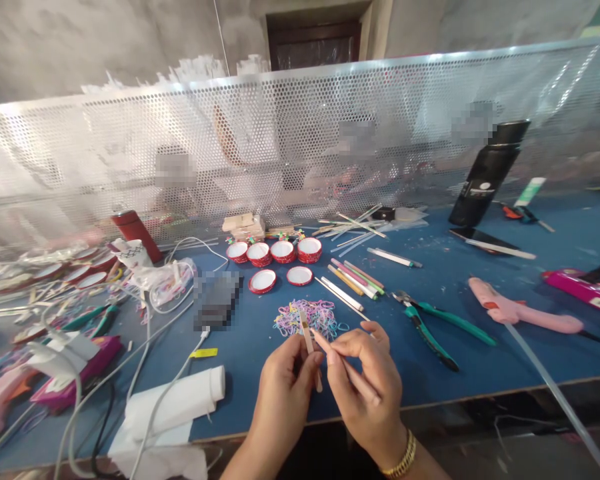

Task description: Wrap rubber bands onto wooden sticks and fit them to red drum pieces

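My left hand (283,390) is closed on a flat wooden craft stick (306,332), held up between thumb and fingers, with a small dark mark near its upper end. My right hand (375,380) grips a pale pink marker pen (364,385), its tip pointing at the stick. Whether the tip touches the wood I cannot tell. Just beyond both hands lies a heap of small coloured rubber bands (285,320). Several marker pens (346,277) rest behind it, beside red-rimmed white lids (299,275), some of them stacked.
To the right are green-handled pliers (473,325), a pink glue gun (525,313) and a black bottle (487,177). On the left, white cables cross the table around a phone (217,300) and a white roll (175,400). A perforated metal screen (290,147) stands behind.
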A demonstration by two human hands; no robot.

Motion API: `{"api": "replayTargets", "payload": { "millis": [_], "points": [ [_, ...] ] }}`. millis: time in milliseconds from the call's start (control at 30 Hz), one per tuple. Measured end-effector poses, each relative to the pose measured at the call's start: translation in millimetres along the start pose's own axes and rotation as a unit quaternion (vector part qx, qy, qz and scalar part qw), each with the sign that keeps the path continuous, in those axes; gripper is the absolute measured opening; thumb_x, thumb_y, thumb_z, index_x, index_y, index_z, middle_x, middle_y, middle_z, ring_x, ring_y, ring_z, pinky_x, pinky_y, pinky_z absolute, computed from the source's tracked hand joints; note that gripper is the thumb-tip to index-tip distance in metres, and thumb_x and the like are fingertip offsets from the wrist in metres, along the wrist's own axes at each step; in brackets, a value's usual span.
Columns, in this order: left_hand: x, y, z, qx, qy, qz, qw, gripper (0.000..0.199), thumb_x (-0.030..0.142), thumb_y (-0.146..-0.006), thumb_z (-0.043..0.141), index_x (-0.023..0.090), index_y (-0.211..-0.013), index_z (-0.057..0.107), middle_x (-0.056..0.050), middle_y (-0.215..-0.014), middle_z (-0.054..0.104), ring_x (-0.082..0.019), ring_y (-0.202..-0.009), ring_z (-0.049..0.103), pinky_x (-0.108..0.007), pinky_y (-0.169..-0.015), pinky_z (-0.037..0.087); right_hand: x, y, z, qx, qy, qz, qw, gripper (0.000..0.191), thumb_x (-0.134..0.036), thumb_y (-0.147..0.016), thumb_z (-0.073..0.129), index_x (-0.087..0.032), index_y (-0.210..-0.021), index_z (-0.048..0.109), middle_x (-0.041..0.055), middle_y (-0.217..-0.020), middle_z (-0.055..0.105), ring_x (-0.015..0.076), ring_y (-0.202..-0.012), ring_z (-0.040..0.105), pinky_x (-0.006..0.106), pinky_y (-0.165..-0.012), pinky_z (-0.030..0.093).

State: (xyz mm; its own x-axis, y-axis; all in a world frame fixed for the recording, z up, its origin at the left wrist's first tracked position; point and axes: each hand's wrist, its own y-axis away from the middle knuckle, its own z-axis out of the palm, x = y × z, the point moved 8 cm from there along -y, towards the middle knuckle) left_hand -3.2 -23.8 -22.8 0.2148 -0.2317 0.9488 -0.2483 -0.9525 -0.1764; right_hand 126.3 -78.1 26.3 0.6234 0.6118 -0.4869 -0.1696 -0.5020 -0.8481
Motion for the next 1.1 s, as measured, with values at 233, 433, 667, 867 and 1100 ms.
{"api": "replayTargets", "payload": {
  "millis": [233,433,667,867,1100],
  "points": [
    [4.9,0.2,-1.9,0.007,-0.023,0.008,1.0,0.026,0.034,-0.097,0.055,0.02,-0.075,0.054,0.003,-0.066,0.055,-0.013,-0.062,0.047,-0.023,-0.059,0.035,-3.7,-0.9,1.5,-0.012,-0.009,-0.018,1.0,0.011,-0.011,-0.09,0.057,-0.022,-0.091,0.057,-0.003,-0.076,0.066,0.0154,-0.071,0.066,0.047,-0.103,0.038],
    [3.0,0.3,-0.8,0.001,-0.005,0.002,1.0,0.027,0.035,-0.098,0.054,0.02,-0.075,0.052,0.004,-0.064,0.053,-0.013,-0.059,0.046,-0.023,-0.058,0.034,-2.2,-1.0,-0.5,0.001,-0.003,-0.007,1.0,0.012,-0.01,-0.09,0.058,-0.023,-0.09,0.056,-0.0036,-0.076,0.067,0.0147,-0.068,0.065,0.047,-0.103,0.038],
    [6.2,-0.2,-1.9,0.008,-0.027,0.009,1.0,0.026,0.034,-0.097,0.055,0.02,-0.074,0.053,0.004,-0.065,0.053,-0.013,-0.061,0.046,-0.022,-0.058,0.034,-4.5,-1.6,3.4,-0.022,-0.014,-0.016,1.0,0.011,-0.011,-0.091,0.057,-0.022,-0.092,0.058,-0.0031,-0.076,0.067,0.0158,-0.071,0.067,0.048,-0.104,0.038],
    [1.0,0.1,-1.4,0.008,0.004,0.01,1.0,0.026,0.034,-0.097,0.055,0.02,-0.076,0.054,0.004,-0.063,0.053,-0.012,-0.058,0.045,-0.022,-0.056,0.034,-2.7,-1.1,-0.5,0.002,0.0,-0.009,1.0,0.012,-0.01,-0.09,0.058,-0.022,-0.089,0.056,-0.0036,-0.075,0.067,0.0145,-0.067,0.065,0.046,-0.103,0.038],
    [1.8,1.0,-0.8,0.004,0.0,0.008,1.0,0.025,0.034,-0.098,0.055,0.02,-0.077,0.054,0.004,-0.066,0.053,-0.012,-0.061,0.044,-0.023,-0.058,0.034,-4.6,-2.2,1.6,-0.015,-0.011,-0.019,1.0,0.012,-0.01,-0.09,0.058,-0.021,-0.091,0.057,-0.0029,-0.076,0.067,0.0149,-0.071,0.067,0.046,-0.105,0.036]
  ]
}}
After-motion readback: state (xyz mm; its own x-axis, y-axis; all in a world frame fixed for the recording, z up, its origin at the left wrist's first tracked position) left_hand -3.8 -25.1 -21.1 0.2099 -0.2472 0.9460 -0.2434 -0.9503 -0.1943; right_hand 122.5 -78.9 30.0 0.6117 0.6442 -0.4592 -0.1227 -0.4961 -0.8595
